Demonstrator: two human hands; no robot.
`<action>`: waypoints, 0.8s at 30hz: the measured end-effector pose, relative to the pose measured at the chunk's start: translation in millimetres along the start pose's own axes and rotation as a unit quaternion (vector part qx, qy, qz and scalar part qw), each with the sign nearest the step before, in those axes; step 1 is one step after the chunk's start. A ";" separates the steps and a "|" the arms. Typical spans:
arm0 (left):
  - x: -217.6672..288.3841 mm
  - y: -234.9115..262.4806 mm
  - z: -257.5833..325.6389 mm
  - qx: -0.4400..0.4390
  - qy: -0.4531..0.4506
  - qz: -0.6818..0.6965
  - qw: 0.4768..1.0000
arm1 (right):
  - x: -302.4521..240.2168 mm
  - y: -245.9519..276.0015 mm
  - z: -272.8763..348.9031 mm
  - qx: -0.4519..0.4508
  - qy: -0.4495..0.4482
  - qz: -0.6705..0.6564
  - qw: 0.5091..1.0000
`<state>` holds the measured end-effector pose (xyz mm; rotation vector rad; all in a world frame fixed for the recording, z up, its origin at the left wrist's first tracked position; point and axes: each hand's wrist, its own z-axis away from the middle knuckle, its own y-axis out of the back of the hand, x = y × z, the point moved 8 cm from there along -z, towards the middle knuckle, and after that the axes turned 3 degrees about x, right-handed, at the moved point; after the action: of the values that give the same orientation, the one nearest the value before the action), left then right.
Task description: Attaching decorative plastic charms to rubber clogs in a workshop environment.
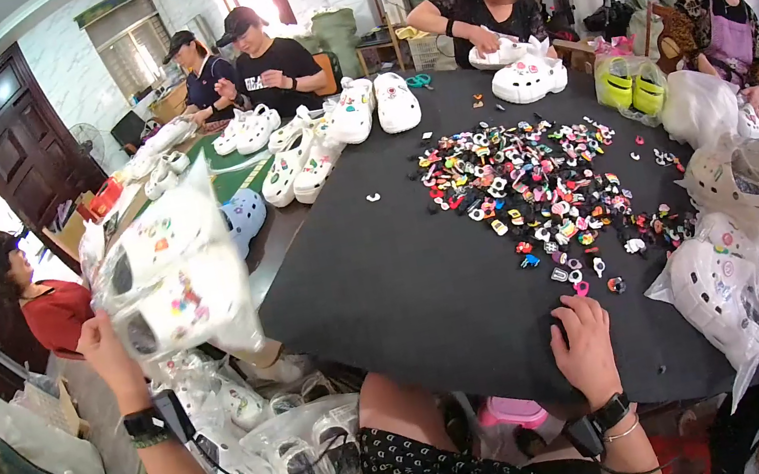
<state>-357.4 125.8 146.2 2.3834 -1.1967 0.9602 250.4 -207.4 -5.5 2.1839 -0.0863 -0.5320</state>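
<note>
My left hand [112, 357] is closed on the edge of a clear plastic bag holding a pair of white clogs [173, 319] with colourful charms, raised off the table's left side. The bag is slightly blurred. Resting on the black tabletop [378, 288], my right hand [584, 343] has its fingers a little apart and nothing in them. Just beyond its fingertips lie the nearest pieces of a wide heap of small shoe charms [532, 180]. A blue clog [244, 218] shows partly behind the raised bag.
Bagged clogs [727, 277] line the table's right edge, near yellow-green clogs [633, 91]. Decorated white clogs [311, 163] stand at the far left. More bagged clogs [285, 447] are piled below, beside my legs. Several people sit around the table; one handles a white clog [497, 52].
</note>
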 end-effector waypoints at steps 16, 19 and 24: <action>129.4 -170.3 317.4 -0.324 0.544 0.355 0.688 | -0.2 -0.9 2.2 0.003 0.004 0.001 1.000; 148.3 -174.3 347.8 -0.347 0.564 0.397 0.635 | 1.6 -0.3 3.6 0.008 0.002 0.009 1.000; 180.1 -169.5 377.0 -0.384 0.585 0.419 0.578 | 0.8 3.6 3.9 0.047 -0.018 -0.109 0.993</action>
<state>16.1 -79.2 -1.2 0.1233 -1.5137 1.4036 250.0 -212.8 -5.1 2.2890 0.1119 -0.7036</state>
